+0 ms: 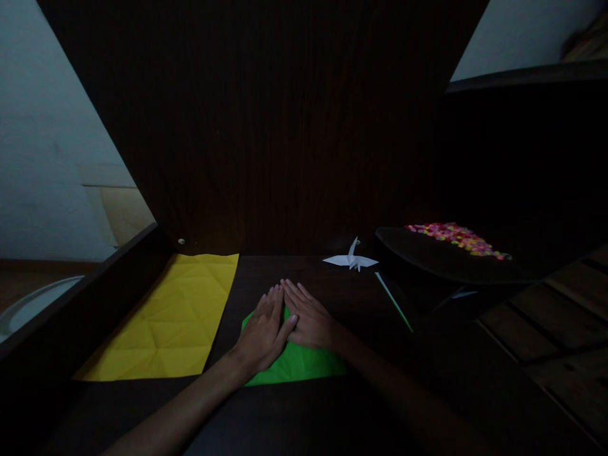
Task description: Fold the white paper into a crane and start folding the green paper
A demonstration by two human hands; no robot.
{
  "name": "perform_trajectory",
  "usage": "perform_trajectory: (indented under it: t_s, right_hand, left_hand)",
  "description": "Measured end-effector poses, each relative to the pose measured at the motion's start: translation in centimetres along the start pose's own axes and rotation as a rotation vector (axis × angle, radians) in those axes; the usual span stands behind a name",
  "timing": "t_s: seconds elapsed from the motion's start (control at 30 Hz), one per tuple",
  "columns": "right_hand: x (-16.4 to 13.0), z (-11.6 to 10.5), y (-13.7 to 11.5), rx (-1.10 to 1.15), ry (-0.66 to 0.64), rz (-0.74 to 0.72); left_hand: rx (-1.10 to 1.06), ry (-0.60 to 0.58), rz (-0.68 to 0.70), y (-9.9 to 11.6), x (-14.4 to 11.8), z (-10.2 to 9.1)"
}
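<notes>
A green sheet of paper (297,364) lies on the dark wooden table (304,411) in front of me. My left hand (263,332) and my right hand (308,316) both rest flat on it, fingers together, fingertips meeting near its far edge. Neither hand grips anything; they press down on the paper. Most of the green sheet's upper part is hidden under my hands.
A creased yellow sheet (173,320) lies to the left. A white folded paper crane (351,258) stands behind my hands. At the right, a dark tray (427,253) holds several small colourful pieces (453,237). A thin green strip (394,303) lies beside it.
</notes>
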State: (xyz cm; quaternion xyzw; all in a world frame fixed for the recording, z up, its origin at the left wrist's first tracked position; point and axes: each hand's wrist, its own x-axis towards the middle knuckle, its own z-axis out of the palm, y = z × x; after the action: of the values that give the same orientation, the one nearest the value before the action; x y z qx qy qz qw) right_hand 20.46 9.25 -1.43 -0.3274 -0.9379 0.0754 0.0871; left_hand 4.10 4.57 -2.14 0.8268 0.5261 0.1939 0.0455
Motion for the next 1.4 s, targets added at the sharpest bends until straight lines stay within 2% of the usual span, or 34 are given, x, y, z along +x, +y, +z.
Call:
perform_trajectory:
  t_s: [0.17, 0.37, 0.67, 0.83, 1.0, 1.4]
  right_hand:
    - [0.1, 0.3, 0.7, 0.009, -0.022, -0.024]
    - [0.1, 0.0, 0.4, 0.039, 0.047, -0.004]
    - [0.0, 0.2, 0.2, -0.038, 0.067, -0.04]
    - [-0.1, 0.0, 0.0, -0.04, 0.107, -0.061]
    - [-0.5, -0.3, 0.0, -0.005, 0.055, -0.091]
    - [-3.3, -0.6, -0.5, 0.058, 0.056, -0.148]
  left_hand:
    - [0.064, -0.019, 0.067, -0.4, -1.4, -0.1]
    - [0.135, -0.015, 0.095, -0.6, -2.7, -0.2]
    - [0.164, -0.039, 0.117, -0.6, -4.4, -1.2]
    - [0.159, -0.032, 0.115, -0.6, -4.5, -1.1]
    - [0.144, -0.026, 0.115, -0.6, -4.5, -1.0]
    - [0.152, -0.059, 0.093, -0.5, -4.3, -1.2]
